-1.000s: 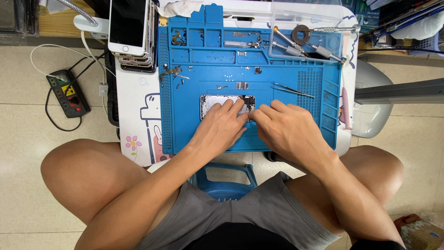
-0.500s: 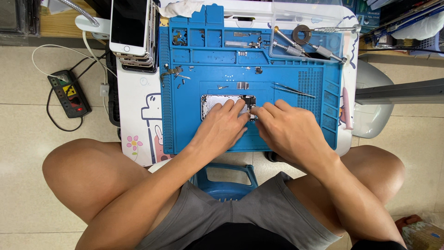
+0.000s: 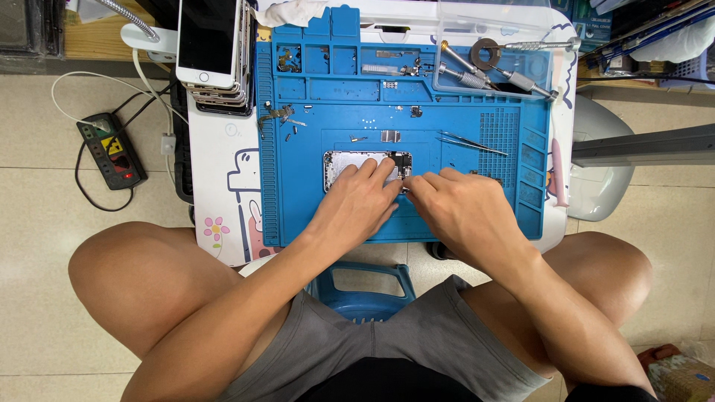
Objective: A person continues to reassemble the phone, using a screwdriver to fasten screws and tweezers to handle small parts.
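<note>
A white bench (image 3: 223,223) carries a blue silicone repair mat (image 3: 328,141). At the mat's middle lies an opened silver phone body (image 3: 350,161). The left hand (image 3: 357,205) presses flat on it, fingers spread; the right hand (image 3: 465,216) pinches at its right edge. Thin metal tweezers (image 3: 473,143) lie just beside.

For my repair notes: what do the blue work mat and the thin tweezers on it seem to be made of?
The blue work mat looks like soft matte silicone or rubber, with moulded compartments and ribs. The thin tweezers look like dark metal, slim and faintly shiny; too small to be sure.
</note>
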